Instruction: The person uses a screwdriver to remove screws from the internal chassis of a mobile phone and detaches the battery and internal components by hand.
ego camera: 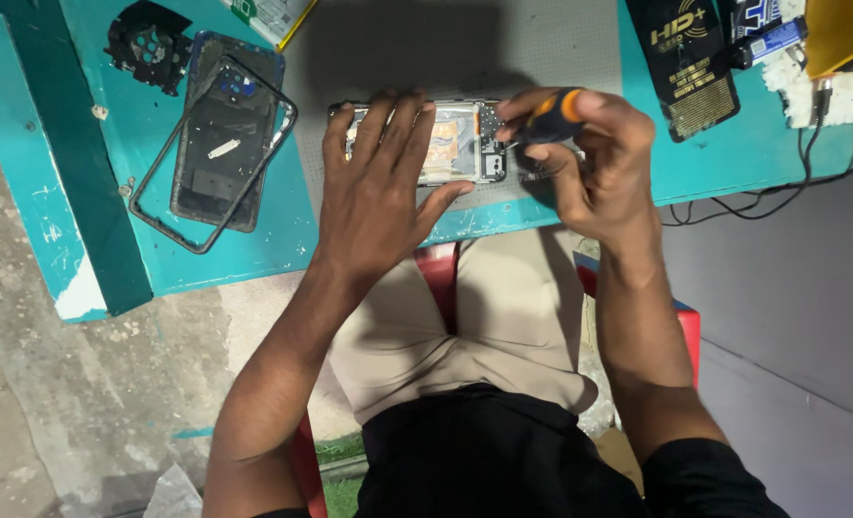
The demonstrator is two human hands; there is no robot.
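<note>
An opened phone [460, 144] with its back removed lies on a grey work mat [465, 48]. My left hand [378, 187] lies flat on it with fingers spread, pressing it down. My right hand [589, 163] grips a small screwdriver with an orange and black handle [553, 113], its tip pointing down at the right end of the phone.
On the teal table [158, 259] to the left lie a phone back cover [223, 134], a black frame [153, 206] and a small black camera part [148, 43]. A black flat package [687, 67], cables [781, 197] and a yellow device [843, 34] sit far right.
</note>
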